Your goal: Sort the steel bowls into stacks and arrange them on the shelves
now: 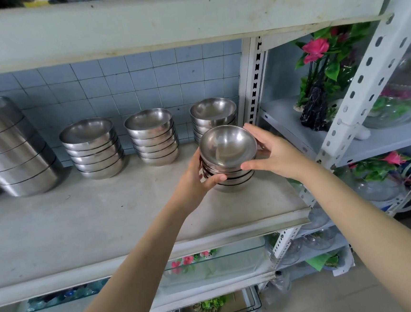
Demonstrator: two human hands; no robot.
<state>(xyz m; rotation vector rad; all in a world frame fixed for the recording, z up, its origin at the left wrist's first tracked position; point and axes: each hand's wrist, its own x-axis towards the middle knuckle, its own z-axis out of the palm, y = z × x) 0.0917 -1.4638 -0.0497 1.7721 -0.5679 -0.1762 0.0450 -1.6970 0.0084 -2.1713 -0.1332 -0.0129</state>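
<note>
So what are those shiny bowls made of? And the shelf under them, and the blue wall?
The stack of bowls looks like polished steel: silver-grey, with mirror-like reflections inside. The shelf seems to be painted metal, matt pale grey and scuffed, though what lies under the paint doesn't show. The wall tiles look like glazed ceramic: pale blue squares with grout lines.

held stack (pixel 228 158): small steel bowls nested mouths up, shiny inside of the top bowl showing; right front of shelf (pixel 80 216); left hand (pixel 196 179) and right hand (pixel 271 153) grip its sides; contact with the shelf cannot be told.
rear right stack (pixel 213 115): similar bowls, upright, just behind the held stack.
middle stack (pixel 152 137): nested, upright, at the back.
left stack (pixel 93 148): wider bowls, leaning slightly.
far-left stack (pixel 12 148): large deep bowls, tilted.
</note>
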